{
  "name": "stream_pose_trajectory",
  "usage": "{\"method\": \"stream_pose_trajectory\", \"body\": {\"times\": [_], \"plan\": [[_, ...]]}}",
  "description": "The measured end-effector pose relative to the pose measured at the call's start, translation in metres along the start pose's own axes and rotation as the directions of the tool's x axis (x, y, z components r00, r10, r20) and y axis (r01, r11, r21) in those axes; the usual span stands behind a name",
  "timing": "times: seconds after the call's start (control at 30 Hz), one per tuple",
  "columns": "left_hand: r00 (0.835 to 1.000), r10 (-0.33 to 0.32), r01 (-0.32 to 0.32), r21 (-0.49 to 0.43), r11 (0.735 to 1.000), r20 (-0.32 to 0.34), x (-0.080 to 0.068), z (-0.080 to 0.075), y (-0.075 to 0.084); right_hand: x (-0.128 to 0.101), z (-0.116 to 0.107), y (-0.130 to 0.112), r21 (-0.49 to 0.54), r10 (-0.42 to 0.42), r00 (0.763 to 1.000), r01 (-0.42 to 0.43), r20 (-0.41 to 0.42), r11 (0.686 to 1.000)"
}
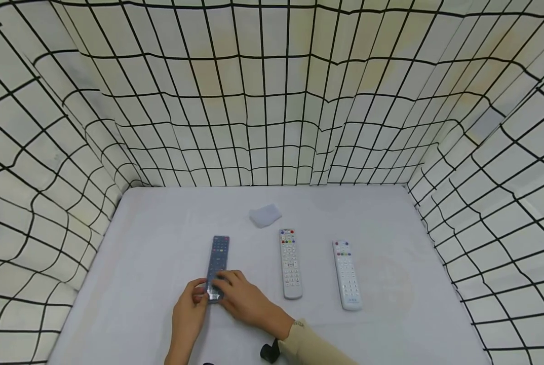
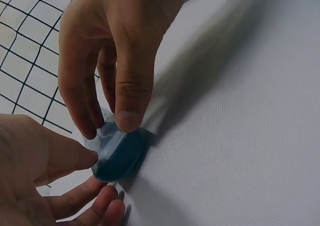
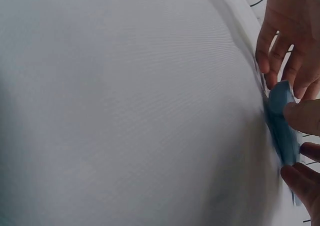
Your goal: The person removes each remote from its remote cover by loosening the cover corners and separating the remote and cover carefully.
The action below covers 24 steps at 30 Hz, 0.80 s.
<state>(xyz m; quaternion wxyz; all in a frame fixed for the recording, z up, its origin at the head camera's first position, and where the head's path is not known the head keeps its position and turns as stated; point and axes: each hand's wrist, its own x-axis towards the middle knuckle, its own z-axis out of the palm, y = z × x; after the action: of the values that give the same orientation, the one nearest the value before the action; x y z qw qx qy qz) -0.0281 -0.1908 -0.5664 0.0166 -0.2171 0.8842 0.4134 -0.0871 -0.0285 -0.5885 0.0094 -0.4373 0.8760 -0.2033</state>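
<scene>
A dark blue-grey remote control [image 1: 219, 253] lies on the white table, left of the middle, its near end towards me. My left hand [image 1: 189, 312] pinches that near end, thumb on the upper side and fingers at the edge. From the right, my right hand [image 1: 249, 303] grips the lower part of the same remote between thumb and fingers, covering some of its buttons. In the left wrist view the end of the remote [image 2: 122, 158] looks blue, with a shiny, see-through-looking layer on top. The right wrist view shows its side [image 3: 284, 136] between both hands.
Two white remote controls, one near the middle [image 1: 291, 268] and one farther right [image 1: 347, 279], lie on the table [image 1: 404, 284]. A folded pale cloth [image 1: 265, 215] sits behind them. Black netting [image 1: 272, 101] over white walls surrounds the back and sides.
</scene>
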Motion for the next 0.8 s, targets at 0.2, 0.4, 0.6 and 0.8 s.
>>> {"method": "stream_pose_trajectory", "body": {"times": [0.2, 0.4, 0.6, 0.8], "plan": [[1.0, 0.011, -0.011, 0.009, 1.0, -0.018, 0.001, 0.0, 0.001, -0.002, 0.003, 0.001, 0.041, -0.002, 1.0, 0.001, 0.016, 0.999], [0.999, 0.038, -0.038, 0.027, 0.999, -0.029, 0.0, -0.003, 0.006, -0.004, 0.001, 0.004, 0.09, -0.007, 0.999, 0.01, -0.032, 0.996], [0.986, 0.135, -0.133, 0.027, 0.991, -0.095, -0.004, -0.009, 0.02, -0.009, -0.012, 0.009, 0.213, -0.008, 0.99, 0.038, -0.141, 0.976], [0.969, 0.228, -0.231, -0.025, 0.973, -0.098, -0.012, -0.019, 0.034, -0.013, -0.029, 0.012, 0.343, 0.013, 0.974, 0.068, -0.228, 0.937]]}}
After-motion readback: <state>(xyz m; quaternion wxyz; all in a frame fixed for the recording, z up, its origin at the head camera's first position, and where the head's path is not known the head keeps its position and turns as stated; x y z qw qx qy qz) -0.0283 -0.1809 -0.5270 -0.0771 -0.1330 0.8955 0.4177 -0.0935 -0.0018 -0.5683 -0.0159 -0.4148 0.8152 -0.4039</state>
